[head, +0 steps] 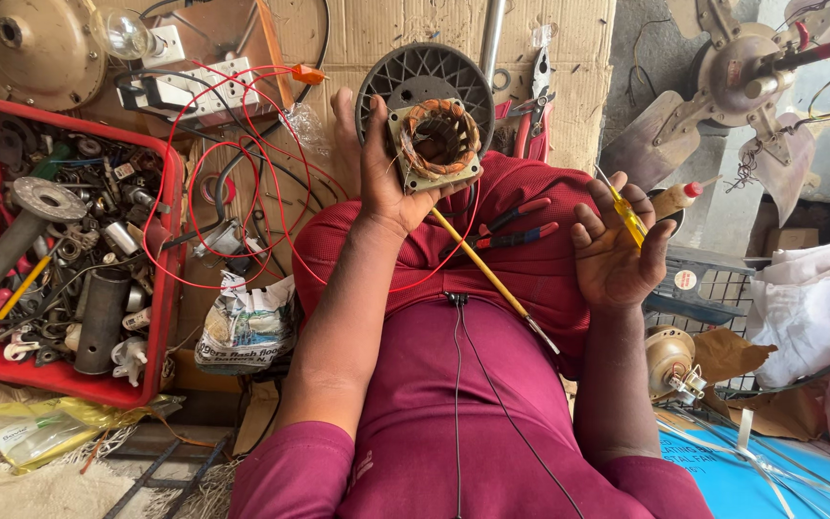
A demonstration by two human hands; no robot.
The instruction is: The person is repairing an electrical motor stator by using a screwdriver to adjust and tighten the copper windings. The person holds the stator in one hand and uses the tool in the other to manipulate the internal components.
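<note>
While held up, square stator (pixel 436 142) shows copper windings.

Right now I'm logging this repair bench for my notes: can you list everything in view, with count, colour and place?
stator: one, copper windings in a pale square frame, top centre, in the left hand
grille: one, grey, round, behind the stator
screwdriver: one, yellow handle, in the right hand
tray: one, red, far left, full of metal parts
wires: several, red, looping from tray to lap
pliers: two, red handles, on the lap
bulb: one, clear, top left
fan: one, grey, top right
left hand: gripping the stator
right hand: palm up, fingers around the screwdriver
</note>
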